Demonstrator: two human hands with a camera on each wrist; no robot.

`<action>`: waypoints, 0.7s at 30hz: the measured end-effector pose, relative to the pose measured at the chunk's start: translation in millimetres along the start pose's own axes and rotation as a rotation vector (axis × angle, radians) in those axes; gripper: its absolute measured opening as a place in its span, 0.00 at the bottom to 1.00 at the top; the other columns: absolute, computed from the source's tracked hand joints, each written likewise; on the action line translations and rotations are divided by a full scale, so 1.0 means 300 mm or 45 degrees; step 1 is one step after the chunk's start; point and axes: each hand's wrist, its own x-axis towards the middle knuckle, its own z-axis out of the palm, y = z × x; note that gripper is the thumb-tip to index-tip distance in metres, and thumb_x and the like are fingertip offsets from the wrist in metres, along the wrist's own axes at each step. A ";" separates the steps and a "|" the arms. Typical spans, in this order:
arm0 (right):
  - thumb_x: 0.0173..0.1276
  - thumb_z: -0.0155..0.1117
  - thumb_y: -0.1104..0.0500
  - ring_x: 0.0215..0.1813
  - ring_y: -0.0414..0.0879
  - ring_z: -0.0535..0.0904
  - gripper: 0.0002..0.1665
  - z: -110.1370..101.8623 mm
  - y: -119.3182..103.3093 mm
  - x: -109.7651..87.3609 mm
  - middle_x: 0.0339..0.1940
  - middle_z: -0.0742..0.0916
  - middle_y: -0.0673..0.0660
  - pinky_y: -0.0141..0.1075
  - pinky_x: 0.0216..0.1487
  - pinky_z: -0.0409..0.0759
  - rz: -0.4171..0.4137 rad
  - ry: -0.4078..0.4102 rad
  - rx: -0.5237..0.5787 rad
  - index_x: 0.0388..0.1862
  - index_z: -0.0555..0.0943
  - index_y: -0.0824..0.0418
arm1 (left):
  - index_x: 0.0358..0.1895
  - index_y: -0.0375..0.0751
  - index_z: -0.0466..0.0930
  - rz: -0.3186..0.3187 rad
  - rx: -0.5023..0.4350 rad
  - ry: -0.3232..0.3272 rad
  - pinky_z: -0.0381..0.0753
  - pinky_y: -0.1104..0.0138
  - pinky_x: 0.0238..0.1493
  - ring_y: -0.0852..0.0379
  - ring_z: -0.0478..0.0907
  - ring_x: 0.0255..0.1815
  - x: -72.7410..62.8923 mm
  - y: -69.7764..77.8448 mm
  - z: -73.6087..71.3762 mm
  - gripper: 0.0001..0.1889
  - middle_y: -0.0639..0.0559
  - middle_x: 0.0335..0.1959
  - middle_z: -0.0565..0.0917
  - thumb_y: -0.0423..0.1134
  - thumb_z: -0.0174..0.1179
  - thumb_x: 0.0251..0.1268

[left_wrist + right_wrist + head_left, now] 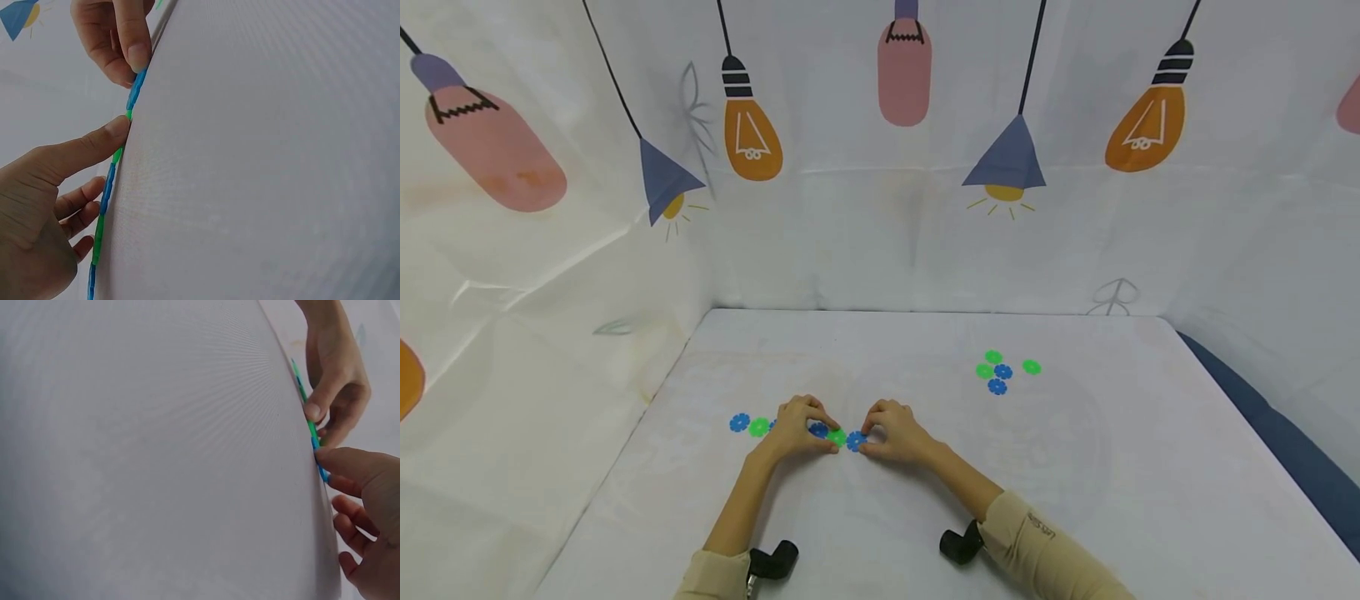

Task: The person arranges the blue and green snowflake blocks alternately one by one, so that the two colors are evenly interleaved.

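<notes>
A row of flat, notched plastic discs, alternately blue and green, lies on the white table. Its left end shows a blue disc [740, 422] beside a green disc [759, 427]; the left hand [796, 429] covers part of the middle. Thumb and fingers of that hand pinch the green disc [837, 437] near the row's right end. Against it sits another blue disc [855, 442], pinched by the right hand [897, 432] between thumb and fingertips. In the right wrist view this blue disc [320, 470] meets the green one edge to edge; whether their notches interlock I cannot tell.
Toward the back right lie several loose discs, among them a green disc [1032, 367] set slightly apart and a blue disc [997, 387]. A white sheet printed with lamps [850, 225] hangs behind the table [880, 350]. Black devices [961, 546] sit at both wrists.
</notes>
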 end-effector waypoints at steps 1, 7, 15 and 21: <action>0.56 0.70 0.52 0.48 0.49 0.74 0.09 -0.001 0.000 -0.001 0.42 0.81 0.53 0.43 0.45 0.66 -0.003 0.004 0.001 0.33 0.84 0.56 | 0.31 0.49 0.89 0.001 -0.003 0.001 0.60 0.47 0.49 0.52 0.68 0.44 0.000 0.000 0.000 0.13 0.55 0.35 0.75 0.46 0.77 0.37; 0.57 0.70 0.52 0.48 0.49 0.74 0.10 -0.002 0.002 -0.006 0.42 0.81 0.53 0.46 0.47 0.67 -0.017 0.020 0.025 0.33 0.85 0.56 | 0.31 0.49 0.89 -0.001 -0.015 0.006 0.59 0.48 0.49 0.53 0.68 0.44 0.000 -0.002 0.002 0.13 0.56 0.35 0.74 0.45 0.77 0.37; 0.60 0.68 0.55 0.46 0.47 0.77 0.10 -0.012 0.040 -0.026 0.41 0.81 0.53 0.42 0.49 0.73 0.007 0.073 0.106 0.36 0.85 0.59 | 0.31 0.49 0.89 -0.040 -0.033 0.004 0.59 0.47 0.52 0.51 0.68 0.45 -0.003 0.001 0.005 0.13 0.55 0.36 0.75 0.45 0.77 0.37; 0.58 0.69 0.60 0.43 0.48 0.78 0.09 -0.063 0.103 -0.057 0.38 0.82 0.54 0.40 0.46 0.77 0.039 0.195 0.214 0.36 0.84 0.63 | 0.30 0.48 0.89 -0.036 -0.042 0.009 0.58 0.46 0.53 0.50 0.69 0.45 -0.005 -0.004 0.005 0.13 0.54 0.36 0.75 0.44 0.77 0.36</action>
